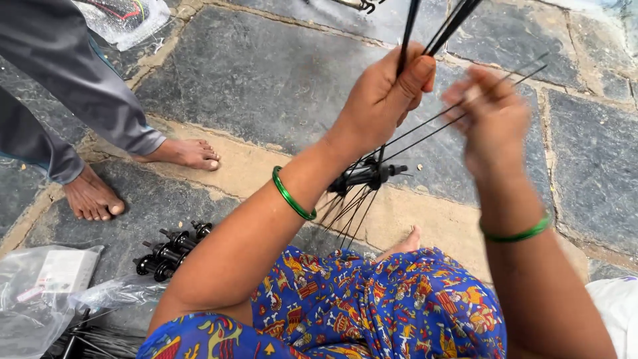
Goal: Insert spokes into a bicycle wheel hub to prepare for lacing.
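Several thin black spokes (425, 33) are held in the left hand (385, 93), its grip closed around them above the black hub (364, 176). The right hand (492, 113), blurred, pinches one spoke. They look light, springy and slippery; hold them near the hub.

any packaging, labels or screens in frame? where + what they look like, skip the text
Clear plastic bag: bottom left on the stone floor, crumpled, see-through, with a pale rectangular label card inside.
Second clear plastic bag: top left corner on the floor, glossy, with something dark with red streaks inside.
White bag or sack: right edge by the person's arm, only a corner shows.
No screens or signs.
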